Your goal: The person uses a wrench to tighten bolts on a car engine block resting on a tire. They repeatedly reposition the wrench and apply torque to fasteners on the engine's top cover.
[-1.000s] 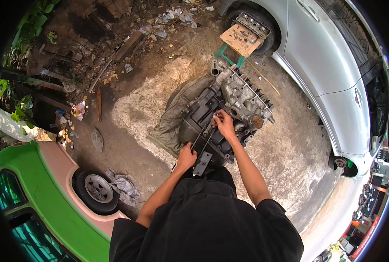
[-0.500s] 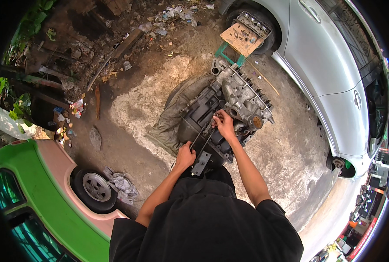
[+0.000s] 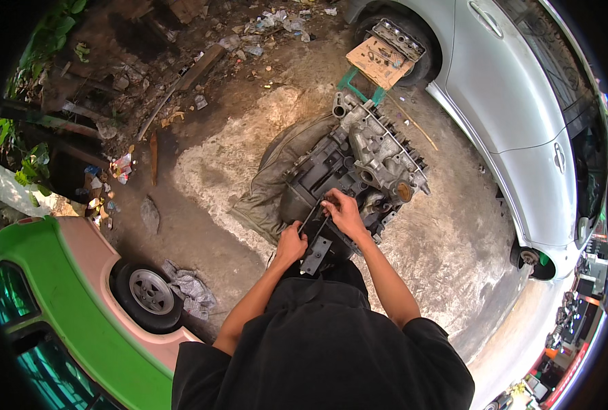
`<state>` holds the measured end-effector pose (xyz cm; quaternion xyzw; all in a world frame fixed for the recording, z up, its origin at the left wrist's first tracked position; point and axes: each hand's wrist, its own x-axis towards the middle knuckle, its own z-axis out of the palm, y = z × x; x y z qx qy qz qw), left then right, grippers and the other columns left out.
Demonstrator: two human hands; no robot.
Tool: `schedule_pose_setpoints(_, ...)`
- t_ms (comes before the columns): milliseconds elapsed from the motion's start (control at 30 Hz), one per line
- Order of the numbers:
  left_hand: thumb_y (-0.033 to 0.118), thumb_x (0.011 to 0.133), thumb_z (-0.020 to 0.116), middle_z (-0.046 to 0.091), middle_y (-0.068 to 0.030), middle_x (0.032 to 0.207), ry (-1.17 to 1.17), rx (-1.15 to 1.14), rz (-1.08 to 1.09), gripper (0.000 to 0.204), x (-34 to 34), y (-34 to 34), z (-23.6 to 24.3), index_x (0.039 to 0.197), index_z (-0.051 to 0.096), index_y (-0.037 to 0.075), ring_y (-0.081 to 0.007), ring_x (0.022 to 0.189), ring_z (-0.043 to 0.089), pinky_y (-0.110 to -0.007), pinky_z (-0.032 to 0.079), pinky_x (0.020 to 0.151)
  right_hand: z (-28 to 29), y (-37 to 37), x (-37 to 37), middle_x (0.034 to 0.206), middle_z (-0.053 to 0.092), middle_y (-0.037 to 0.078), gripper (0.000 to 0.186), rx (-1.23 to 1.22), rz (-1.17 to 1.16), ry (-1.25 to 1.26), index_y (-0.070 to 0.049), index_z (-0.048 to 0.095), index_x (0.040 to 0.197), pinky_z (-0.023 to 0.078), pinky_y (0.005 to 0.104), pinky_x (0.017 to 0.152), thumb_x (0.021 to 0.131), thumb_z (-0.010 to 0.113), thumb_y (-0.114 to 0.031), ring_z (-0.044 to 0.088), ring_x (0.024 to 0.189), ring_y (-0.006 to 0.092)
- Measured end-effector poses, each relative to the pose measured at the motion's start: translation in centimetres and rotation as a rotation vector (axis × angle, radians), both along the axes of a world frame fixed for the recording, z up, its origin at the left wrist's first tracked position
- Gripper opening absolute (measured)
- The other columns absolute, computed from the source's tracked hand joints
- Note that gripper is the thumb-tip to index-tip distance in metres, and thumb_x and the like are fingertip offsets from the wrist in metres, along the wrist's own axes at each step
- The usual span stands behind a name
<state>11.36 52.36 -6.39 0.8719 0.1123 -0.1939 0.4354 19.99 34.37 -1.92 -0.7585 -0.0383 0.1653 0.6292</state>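
Note:
A disassembled engine, silver on top and dark below, rests on a crumpled olive cloth in front of me. My left hand is closed round the lower end of a thin dark rod at the engine's near left side, beside a dark bracket plate with holes. My right hand pinches near the rod's upper end, higher up and to the right; what exactly lies between those fingertips is too small to make out.
A wooden board with metal parts sits on a green stool beside a silver car. A green and pink car body with a wheel stands at lower left. Litter, planks and plants line the left. A thin stick lies behind the engine.
My right hand has moved down and slightly left along the rod, toward my left hand. My left hand stays where it was.

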Motion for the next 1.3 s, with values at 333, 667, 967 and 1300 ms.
schedule_pose_setpoints(333,0.012,0.087,0.059,0.063,-0.0293,0.112,0.019,0.000,-0.036,0.037,0.0,0.3,-0.2,0.121,0.056,-0.003,-0.0478,0.107,0.059,-0.053,0.048,0.091,-0.2,-0.8,-2.2,0.086,0.061,0.011,0.004,0.059,-0.394,-0.060,0.005,0.051,0.100,0.058,0.0302,0.067,0.099,0.054,0.003,0.068,0.075,0.0155)
schedule_pose_setpoints(667,0.012,0.087,0.060,0.062,-0.0299,0.114,0.011,0.005,-0.055,0.039,0.0,0.4,-0.6,0.122,0.056,-0.003,-0.0479,0.108,0.059,-0.052,0.048,0.093,-0.9,0.2,-2.5,0.089,0.059,0.011,0.002,0.068,-0.355,-0.106,0.005,0.050,0.100,0.059,0.0320,0.070,0.100,0.051,0.003,0.069,0.080,0.0174)
schedule_pose_setpoints(967,0.011,0.086,0.061,0.063,-0.0298,0.112,-0.001,-0.002,-0.055,0.038,0.0,0.4,-0.5,0.121,0.056,-0.003,-0.0475,0.107,0.060,-0.052,0.048,0.092,1.0,0.1,-1.8,0.089,0.058,0.012,0.003,-0.018,-0.160,-0.163,0.007,0.051,0.099,0.058,0.0295,0.072,0.097,0.053,0.007,0.070,0.081,0.0181)
schedule_pose_setpoints(1300,0.016,0.087,0.064,0.062,-0.0289,0.113,0.040,-0.095,-0.086,0.040,0.2,0.9,-0.8,0.122,0.056,-0.003,-0.0465,0.110,0.058,-0.050,0.047,0.094,1.4,0.8,-2.8,0.090,0.059,0.011,0.013,-0.146,-0.169,-0.110,0.005,0.051,0.097,0.057,0.0309,0.070,0.094,0.063,0.001,0.069,0.082,0.0175)
